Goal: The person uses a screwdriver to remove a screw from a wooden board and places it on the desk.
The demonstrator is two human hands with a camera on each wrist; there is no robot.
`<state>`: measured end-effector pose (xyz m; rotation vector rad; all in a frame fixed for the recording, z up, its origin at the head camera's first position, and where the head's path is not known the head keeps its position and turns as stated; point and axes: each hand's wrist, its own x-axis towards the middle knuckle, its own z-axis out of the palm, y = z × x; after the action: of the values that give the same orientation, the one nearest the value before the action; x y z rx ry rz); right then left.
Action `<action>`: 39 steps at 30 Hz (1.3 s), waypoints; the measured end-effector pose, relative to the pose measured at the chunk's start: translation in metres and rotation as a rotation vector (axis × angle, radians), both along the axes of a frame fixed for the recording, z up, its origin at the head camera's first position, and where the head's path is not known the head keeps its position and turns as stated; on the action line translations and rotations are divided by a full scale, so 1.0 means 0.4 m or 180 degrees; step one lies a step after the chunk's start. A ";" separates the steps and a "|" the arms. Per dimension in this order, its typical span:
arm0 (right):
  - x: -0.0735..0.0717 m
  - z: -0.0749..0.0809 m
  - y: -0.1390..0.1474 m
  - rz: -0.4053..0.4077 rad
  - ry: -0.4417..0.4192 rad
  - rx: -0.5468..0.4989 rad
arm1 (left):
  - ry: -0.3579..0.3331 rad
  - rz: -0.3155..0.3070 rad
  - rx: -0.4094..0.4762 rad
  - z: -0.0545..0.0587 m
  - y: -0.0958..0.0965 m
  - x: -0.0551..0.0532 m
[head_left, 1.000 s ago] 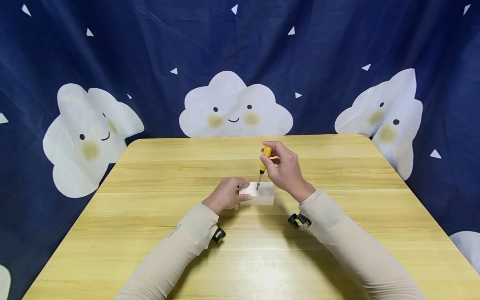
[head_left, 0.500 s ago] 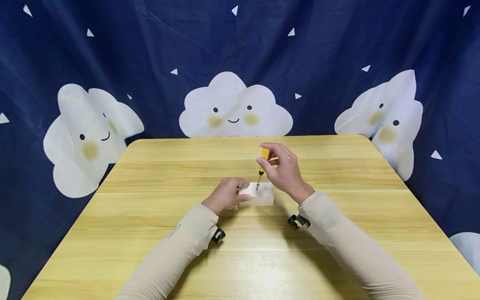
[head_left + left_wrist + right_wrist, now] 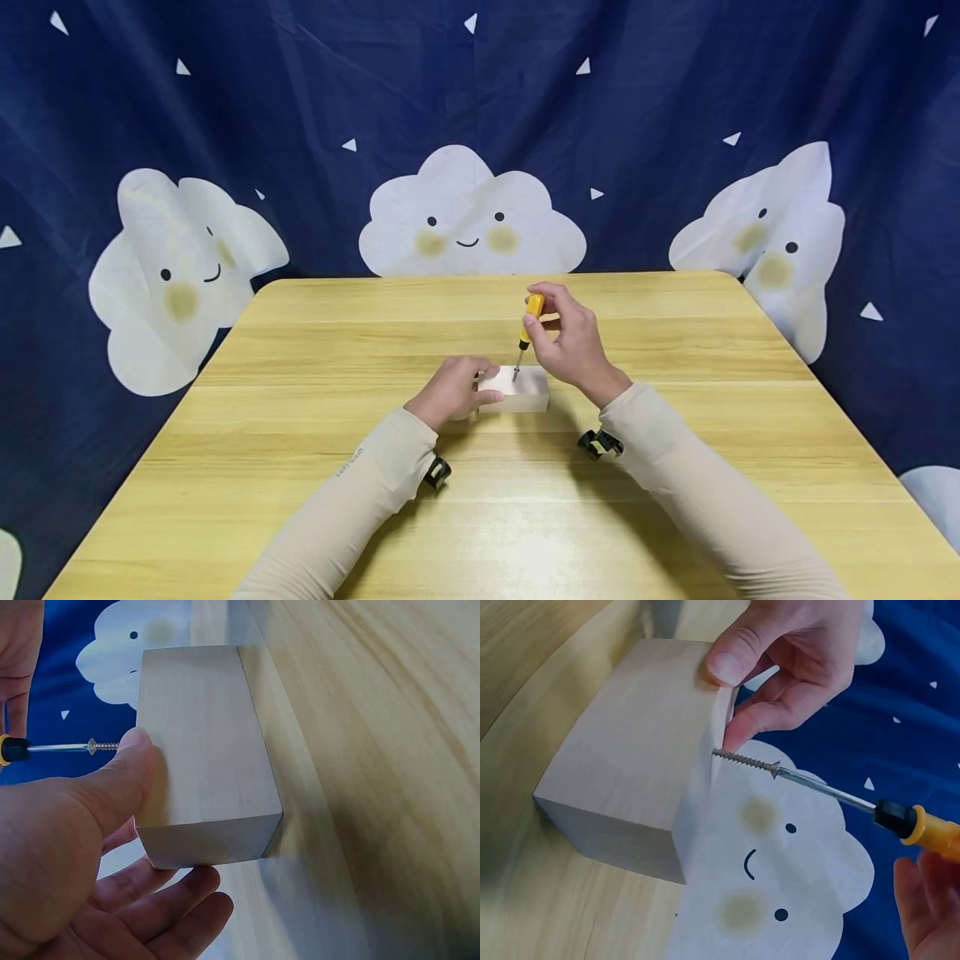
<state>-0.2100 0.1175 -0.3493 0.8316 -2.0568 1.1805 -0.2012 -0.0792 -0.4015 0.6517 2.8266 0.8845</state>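
A pale wooden block [image 3: 527, 403] lies on the table, and my left hand [image 3: 450, 388] grips its left end between thumb and fingers. Its thumb [image 3: 133, 761] lies along the block's upper edge in the left wrist view. My right hand [image 3: 576, 343] holds a screwdriver [image 3: 533, 308] by the yellow handle above the block, the shaft slanting down to the left. At the screwdriver's tip is a threaded screw [image 3: 746, 761], most of its thread exposed and its point at the block's top face. How deep the point sits cannot be told.
The wooden table [image 3: 315, 358] extends around both hands. Behind it hangs a dark blue curtain [image 3: 300, 92] with white clouds and small triangles. A dark camera mount [image 3: 600, 443] sits on the right wrist and another mount [image 3: 438, 473] on the left.
My right fingers and the screwdriver handle shifted slightly left, then back right, with the thumb moving along the handle. The left hand and the block have stayed in place.
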 end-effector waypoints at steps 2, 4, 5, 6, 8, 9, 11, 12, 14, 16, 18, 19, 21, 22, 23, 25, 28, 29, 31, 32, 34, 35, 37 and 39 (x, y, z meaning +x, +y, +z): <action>-0.002 -0.003 0.000 -0.0040 0.0039 -0.0020 | 0.0001 0.0002 -0.0015 -0.001 0.000 0.000; -0.003 -0.006 -0.001 -0.0084 0.0065 -0.0019 | -0.0013 0.0008 -0.0018 -0.001 0.000 0.000; -0.004 -0.006 -0.001 -0.0091 0.0070 -0.0015 | -0.0015 0.0007 -0.0021 0.000 0.000 0.000; -0.004 -0.006 -0.001 -0.0094 0.0074 -0.0003 | -0.0020 0.0007 -0.0022 0.000 0.000 0.001; -0.003 -0.005 0.000 -0.0099 0.0090 0.0033 | -0.0027 0.0006 -0.0025 0.004 0.000 0.002; -0.003 -0.004 0.001 -0.0098 0.0100 0.0056 | -0.0030 0.0005 -0.0022 0.005 0.000 0.003; -0.002 -0.001 0.001 -0.0084 0.0118 0.0082 | -0.0020 -0.0002 -0.0022 0.007 0.000 0.004; -0.002 0.000 0.001 -0.0068 0.0120 0.0084 | -0.0018 -0.0003 -0.0017 0.007 0.000 0.004; -0.002 0.001 0.001 -0.0031 0.0099 0.0087 | -0.0010 -0.0009 -0.0005 0.008 0.000 0.004; -0.001 0.002 0.001 0.0033 0.0047 0.0078 | -0.0003 -0.0011 0.0008 0.007 0.000 0.003; 0.001 0.003 0.000 0.0110 -0.0021 0.0046 | -0.0007 -0.0013 0.0025 0.006 0.000 0.004; 0.001 0.002 -0.001 0.0141 -0.0049 0.0028 | -0.0007 -0.0013 0.0031 0.007 0.000 0.004; 0.002 0.000 0.000 0.0170 -0.0063 -0.0006 | -0.0006 -0.0016 0.0029 0.007 0.000 0.005; 0.001 -0.003 0.000 0.0167 -0.0053 -0.0026 | -0.0007 -0.0015 0.0029 0.008 0.000 0.005; 0.001 -0.004 0.000 0.0145 -0.0030 -0.0034 | -0.0007 -0.0016 0.0023 0.008 0.001 0.005; 0.000 -0.008 0.001 0.0085 0.0016 -0.0050 | 0.0013 -0.0027 0.0014 0.009 0.001 0.006; -0.003 -0.010 0.001 -0.0027 0.0057 -0.0041 | 0.0031 -0.0033 0.0015 0.010 0.001 0.006; -0.003 -0.009 0.001 -0.0059 0.0062 -0.0032 | 0.0031 -0.0031 0.0014 0.010 0.001 0.006; -0.004 -0.009 0.001 -0.0099 0.0066 -0.0007 | 0.0040 -0.0026 0.0016 0.010 0.000 0.007; -0.005 -0.008 0.001 -0.0110 0.0067 0.0013 | 0.0029 -0.0015 0.0013 0.010 0.000 0.007; -0.006 -0.008 0.002 -0.0109 0.0077 0.0039 | 0.0018 -0.0006 0.0011 0.009 0.000 0.006; -0.006 -0.008 0.002 -0.0099 0.0077 0.0051 | 0.0021 -0.0006 0.0008 0.010 0.000 0.007; -0.004 -0.007 0.002 -0.0078 0.0082 0.0058 | 0.0021 -0.0007 -0.0009 0.008 0.000 0.006; -0.003 -0.007 0.002 -0.0055 0.0091 0.0042 | 0.0023 -0.0010 -0.0017 0.007 0.000 0.006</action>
<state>-0.2110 0.1185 -0.3522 0.8307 -2.0468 1.1405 -0.1990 -0.0792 -0.3987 0.6600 2.8324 0.8756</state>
